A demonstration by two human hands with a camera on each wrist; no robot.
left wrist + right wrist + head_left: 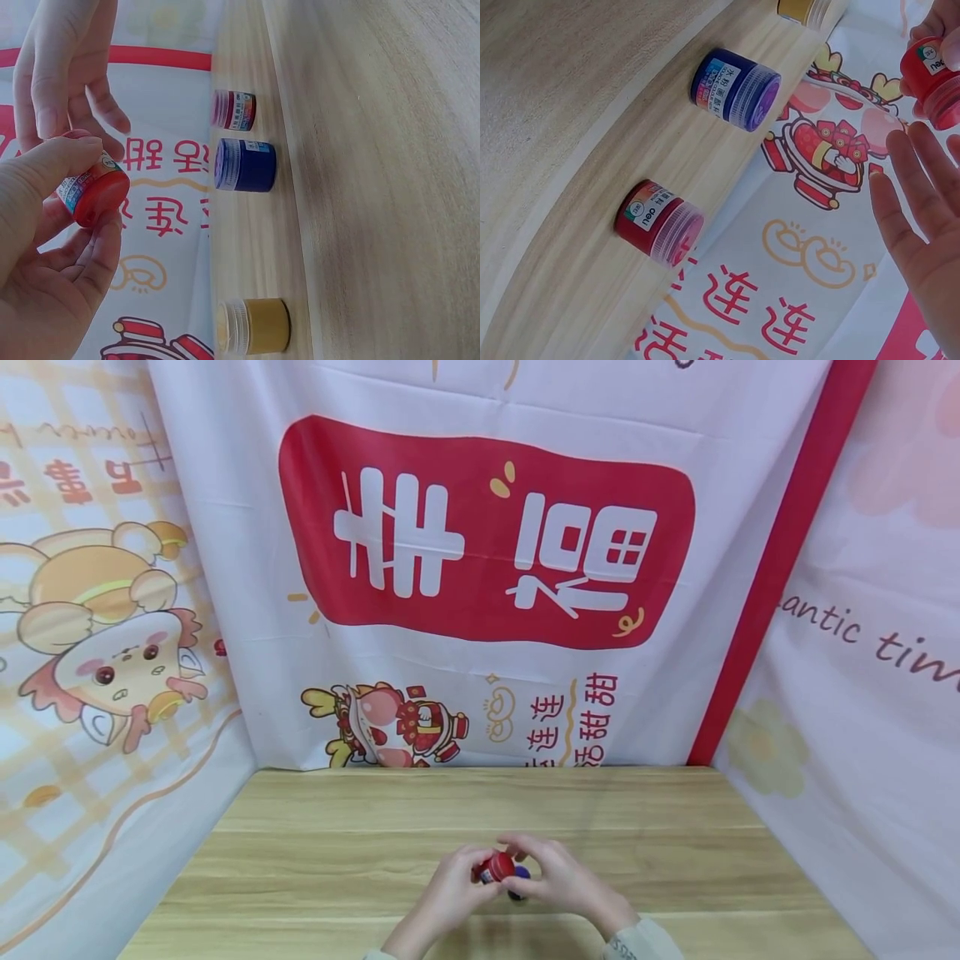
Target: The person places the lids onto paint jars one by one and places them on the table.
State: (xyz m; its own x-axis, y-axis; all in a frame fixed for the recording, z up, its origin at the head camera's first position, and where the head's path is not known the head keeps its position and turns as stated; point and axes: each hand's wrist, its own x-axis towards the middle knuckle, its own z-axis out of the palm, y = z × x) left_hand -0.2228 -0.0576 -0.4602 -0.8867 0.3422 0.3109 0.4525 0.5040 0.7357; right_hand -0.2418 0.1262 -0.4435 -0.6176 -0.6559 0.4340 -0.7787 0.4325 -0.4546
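A small red paint jar (497,867) with a printed label is held up off the table, pinched between the thumb and fingers of my left hand (450,881). Its lid end (946,105) faces my right hand (558,877), whose fingers spread around that side, fairly straight and with the tips close to the lid. The right wrist view shows the same hand (937,277) open beside the jar. Beneath the hands, a blue-purple paint jar (519,887) stands on the table, partly covered by the right thumb in the head view.
On the wooden table (337,827) also stand a dark red paint jar (658,223) and a yellow-ochre paint jar (268,326), one on either side of the blue-purple one. A printed cloth (480,677) hangs behind the table, with more cloth at both sides.
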